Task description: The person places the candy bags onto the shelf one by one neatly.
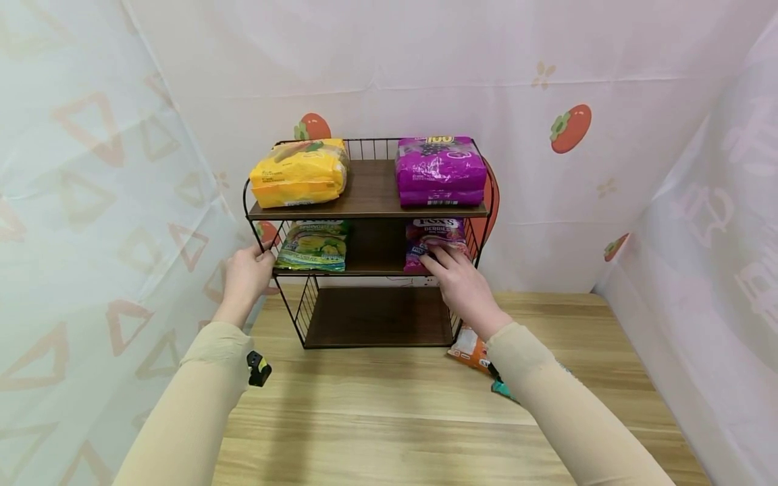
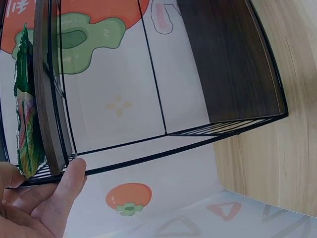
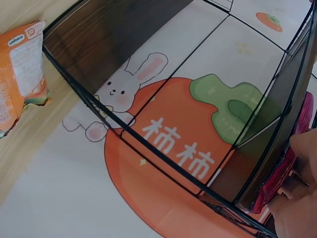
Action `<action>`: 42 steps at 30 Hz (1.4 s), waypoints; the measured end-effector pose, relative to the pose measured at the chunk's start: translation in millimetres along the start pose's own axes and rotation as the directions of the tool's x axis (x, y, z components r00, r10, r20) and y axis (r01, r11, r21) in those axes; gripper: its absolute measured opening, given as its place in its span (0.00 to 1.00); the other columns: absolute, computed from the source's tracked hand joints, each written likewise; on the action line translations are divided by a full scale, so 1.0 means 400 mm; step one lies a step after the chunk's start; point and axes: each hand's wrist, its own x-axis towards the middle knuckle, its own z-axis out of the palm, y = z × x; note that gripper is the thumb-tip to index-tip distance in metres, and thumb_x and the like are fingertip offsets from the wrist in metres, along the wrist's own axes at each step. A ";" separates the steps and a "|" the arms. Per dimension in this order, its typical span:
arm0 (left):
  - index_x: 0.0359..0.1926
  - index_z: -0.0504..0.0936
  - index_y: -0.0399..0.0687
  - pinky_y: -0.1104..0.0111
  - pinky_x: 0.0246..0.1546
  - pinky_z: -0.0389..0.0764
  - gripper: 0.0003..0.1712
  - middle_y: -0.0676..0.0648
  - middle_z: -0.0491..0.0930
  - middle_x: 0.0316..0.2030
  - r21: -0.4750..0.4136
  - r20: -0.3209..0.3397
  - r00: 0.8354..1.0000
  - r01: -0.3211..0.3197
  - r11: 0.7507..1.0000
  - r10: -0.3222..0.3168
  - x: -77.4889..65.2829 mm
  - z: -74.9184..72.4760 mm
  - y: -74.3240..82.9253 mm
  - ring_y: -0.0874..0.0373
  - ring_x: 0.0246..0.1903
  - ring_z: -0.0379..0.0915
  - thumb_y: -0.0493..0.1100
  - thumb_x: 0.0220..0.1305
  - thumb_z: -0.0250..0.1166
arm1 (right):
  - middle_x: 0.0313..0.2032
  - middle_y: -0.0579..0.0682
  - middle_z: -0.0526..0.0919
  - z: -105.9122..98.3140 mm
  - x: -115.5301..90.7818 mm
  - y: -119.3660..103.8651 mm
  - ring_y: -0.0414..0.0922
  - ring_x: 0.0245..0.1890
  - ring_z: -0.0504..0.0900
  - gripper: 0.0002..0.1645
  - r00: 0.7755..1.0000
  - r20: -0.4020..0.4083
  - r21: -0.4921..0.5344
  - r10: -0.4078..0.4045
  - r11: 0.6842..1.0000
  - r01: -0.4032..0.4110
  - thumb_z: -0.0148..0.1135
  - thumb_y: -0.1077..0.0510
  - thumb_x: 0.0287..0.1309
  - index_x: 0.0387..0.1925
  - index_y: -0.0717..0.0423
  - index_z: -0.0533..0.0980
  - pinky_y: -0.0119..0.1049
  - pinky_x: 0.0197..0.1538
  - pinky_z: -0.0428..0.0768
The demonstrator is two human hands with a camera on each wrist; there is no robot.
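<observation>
A three-tier black wire rack with dark wood shelves (image 1: 375,189) stands on the wooden table. My left hand (image 1: 248,273) grips its left side at the middle shelf, with digits above and below shelf level in the left wrist view. A green-yellow candy bag (image 1: 314,248) lies just inside that hand. On the middle shelf's right end, my right hand (image 1: 462,283) holds a purple-red Fox's Berries candy bag (image 1: 434,231), partly covering it. In the right wrist view, my fingers (image 3: 303,148) lie on the bag's crinkled edge (image 3: 277,181).
The top shelf carries a yellow package (image 1: 300,174) at left and a purple package (image 1: 440,172) at right. An orange bag (image 1: 469,347) and a teal package (image 1: 504,390) lie on the table by the rack's right side, partly behind my right arm. Patterned sheeting (image 1: 608,223) surrounds the table.
</observation>
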 end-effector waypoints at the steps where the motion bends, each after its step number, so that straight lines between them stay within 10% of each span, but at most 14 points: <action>1: 0.75 0.67 0.42 0.55 0.31 0.88 0.29 0.31 0.68 0.70 0.000 0.000 1.000 0.000 1.000 0.000 0.000 0.000 0.000 0.49 0.23 0.87 0.45 0.78 0.43 | 0.64 0.60 0.78 0.000 0.000 0.001 0.60 0.65 0.74 0.27 1.000 0.008 0.004 0.004 1.000 -0.004 0.63 0.73 0.62 0.62 0.56 0.78 0.50 0.69 0.73; 18: 0.70 0.72 0.37 0.52 0.38 0.87 0.28 0.31 0.80 0.39 0.111 -0.046 0.999 -0.017 0.994 0.022 -0.002 0.002 0.011 0.49 0.20 0.85 0.44 0.77 0.44 | 0.67 0.59 0.75 0.006 0.007 0.015 0.58 0.68 0.72 0.28 0.996 0.083 0.036 0.046 0.998 -0.049 0.56 0.73 0.67 0.66 0.54 0.76 0.50 0.70 0.71; 24: 0.71 0.71 0.38 0.52 0.37 0.87 0.28 0.27 0.79 0.53 0.099 -0.039 0.999 -0.009 0.995 0.013 -0.002 0.001 0.011 0.46 0.22 0.86 0.44 0.77 0.44 | 0.67 0.59 0.75 0.008 0.003 0.017 0.59 0.67 0.73 0.28 0.998 0.059 0.020 0.016 1.000 -0.017 0.59 0.73 0.66 0.65 0.54 0.76 0.51 0.70 0.72; 36: 0.74 0.69 0.42 0.54 0.32 0.88 0.29 0.32 0.75 0.40 0.014 -0.022 1.000 0.009 1.000 -0.008 -0.003 0.003 0.008 0.39 0.28 0.87 0.44 0.77 0.43 | 0.64 0.64 0.77 0.025 -0.027 0.024 0.64 0.66 0.74 0.26 0.990 -0.101 0.008 -0.099 0.995 0.100 0.63 0.69 0.64 0.64 0.59 0.77 0.59 0.66 0.74; 42: 0.73 0.70 0.41 0.55 0.31 0.88 0.29 0.26 0.78 0.55 0.055 -0.040 0.999 -0.003 0.998 0.006 -0.003 0.002 0.008 0.41 0.26 0.87 0.44 0.77 0.43 | 0.65 0.63 0.76 0.022 -0.058 0.020 0.66 0.68 0.71 0.31 0.979 -0.146 0.008 -0.143 0.989 0.145 0.68 0.70 0.58 0.65 0.59 0.76 0.61 0.67 0.71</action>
